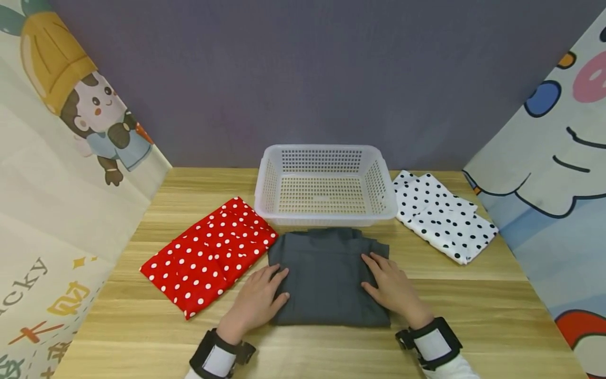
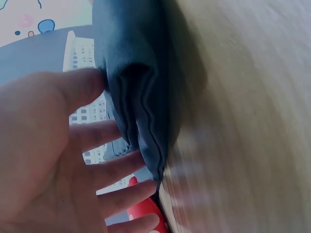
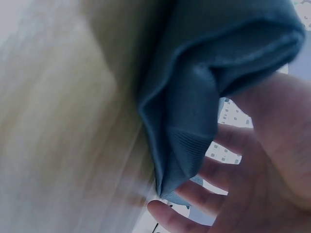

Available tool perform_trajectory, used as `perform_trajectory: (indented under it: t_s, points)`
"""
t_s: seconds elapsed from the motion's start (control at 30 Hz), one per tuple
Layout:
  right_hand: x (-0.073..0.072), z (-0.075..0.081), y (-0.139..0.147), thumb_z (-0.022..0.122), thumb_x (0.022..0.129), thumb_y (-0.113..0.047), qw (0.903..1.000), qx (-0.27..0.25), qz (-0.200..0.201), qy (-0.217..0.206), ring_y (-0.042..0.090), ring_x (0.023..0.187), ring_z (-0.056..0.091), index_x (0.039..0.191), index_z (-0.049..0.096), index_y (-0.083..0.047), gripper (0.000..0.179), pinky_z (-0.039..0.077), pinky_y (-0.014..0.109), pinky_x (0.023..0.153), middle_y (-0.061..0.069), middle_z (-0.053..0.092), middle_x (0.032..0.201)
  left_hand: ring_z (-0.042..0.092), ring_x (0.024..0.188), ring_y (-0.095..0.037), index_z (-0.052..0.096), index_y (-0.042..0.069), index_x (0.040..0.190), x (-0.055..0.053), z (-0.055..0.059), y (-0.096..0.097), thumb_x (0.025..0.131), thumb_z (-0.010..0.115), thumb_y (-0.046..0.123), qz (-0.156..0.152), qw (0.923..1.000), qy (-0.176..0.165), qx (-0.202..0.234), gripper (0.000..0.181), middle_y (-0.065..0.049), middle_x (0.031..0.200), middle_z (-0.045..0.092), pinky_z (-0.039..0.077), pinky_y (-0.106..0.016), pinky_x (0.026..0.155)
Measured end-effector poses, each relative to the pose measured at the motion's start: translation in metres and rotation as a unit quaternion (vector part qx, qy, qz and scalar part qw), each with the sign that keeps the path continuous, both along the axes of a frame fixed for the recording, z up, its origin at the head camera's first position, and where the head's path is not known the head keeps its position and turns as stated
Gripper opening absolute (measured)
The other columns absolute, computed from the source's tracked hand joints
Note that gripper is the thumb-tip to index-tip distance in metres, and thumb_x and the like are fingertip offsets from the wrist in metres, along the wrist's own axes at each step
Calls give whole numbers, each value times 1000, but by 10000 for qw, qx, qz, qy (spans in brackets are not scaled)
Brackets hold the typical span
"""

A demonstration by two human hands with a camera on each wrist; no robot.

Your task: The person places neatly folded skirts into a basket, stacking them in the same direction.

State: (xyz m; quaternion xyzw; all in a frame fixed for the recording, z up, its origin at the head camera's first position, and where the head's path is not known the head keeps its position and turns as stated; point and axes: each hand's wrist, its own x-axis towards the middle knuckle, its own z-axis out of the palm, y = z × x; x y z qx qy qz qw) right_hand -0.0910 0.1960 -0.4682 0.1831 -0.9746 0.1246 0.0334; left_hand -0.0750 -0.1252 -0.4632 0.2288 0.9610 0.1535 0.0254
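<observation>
A dark grey folded cloth [image 1: 329, 281] lies flat on the table, its layered side edges showing in both wrist views. My left hand [image 1: 258, 297] rests on its left side, thumb and fingertips touching the fabric. Across from it, my right hand [image 1: 390, 284] touches the right side in the same way. In the left wrist view the fingers [image 2: 121, 167] are spread and fairly straight along the folded edge. The right wrist view has the fingers [image 3: 214, 172] extended beside the cloth's stacked layers [image 3: 189, 107].
Behind the grey cloth stands a white perforated basket [image 1: 326, 215] with nothing in it. A red cloth with white dots [image 1: 208, 258] lies folded to the left. To the right is a white cloth with black dots [image 1: 442, 218]. A grey panel [image 1: 307, 73] rises behind the wooden table [image 1: 326, 352].
</observation>
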Motion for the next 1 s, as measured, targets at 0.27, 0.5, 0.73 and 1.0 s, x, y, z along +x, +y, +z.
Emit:
perform_trajectory:
  t_s: [0.27,0.5,0.73,1.0]
  points:
    - [-1,4,-2,72,78,-27,9997,-146,-191,-62,44,111,49,131,49,-5,62,44,59,80,23,48,129,49,113,-33,61,12,116,-6,2,8,82,66,30,490,9967,566,318,39,-14,124,54,41,-49,92]
    - [-5,12,-7,71,79,-23,9970,-446,-615,-168,46,110,49,129,48,1,60,43,57,86,28,48,127,56,97,-31,65,11,100,-17,5,18,75,74,23,1060,9888,763,728,30,-13,109,59,48,-45,81]
    - [-9,21,-14,67,81,-25,9851,-593,-1488,-623,50,106,49,128,45,9,62,42,57,86,34,48,120,58,84,-32,62,8,109,-24,12,27,73,77,25,1791,9795,399,830,43,-16,101,59,51,-43,66]
    - [-7,27,-18,66,82,-31,9725,-410,-1963,-1188,52,99,51,129,41,12,69,43,58,82,37,45,116,60,79,-36,58,3,118,-27,20,31,71,78,29,2315,9703,-275,653,57,-23,105,57,51,-47,63]
